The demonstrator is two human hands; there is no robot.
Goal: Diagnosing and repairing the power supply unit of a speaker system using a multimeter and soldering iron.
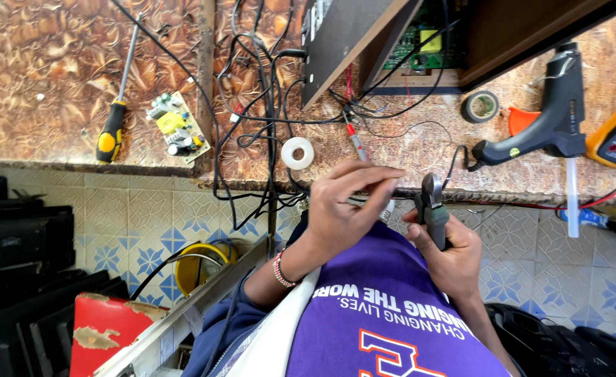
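Left hand [346, 202]: fingers curled together w/ tips pinched, seemingly on a thin wire [392, 197] – too fine to see well; it runs across toward the cutters on the right. Judging by look: wire is v. light, limp, kinks easily, so pinch it close to the end. Just above the fingertips lies a red-tipped probe [355, 143]; further up-left of the hand, a white tape roll [297, 153].

Right hand [451, 251]: fist clamped round the handles of small side cutters [432, 202]. Cutters are stiff metal, light, handles prob. grippy; hold is low on the handles, which suits. Long axis runs roughly away from the body, nose pointing up toward the bench edge [147, 169], tilted slightly left toward the left fingertips. Jaws look closed or nearly so, can't tell for sure.

Up-right of the right hand: black glue gun [556, 115], nozzle up.
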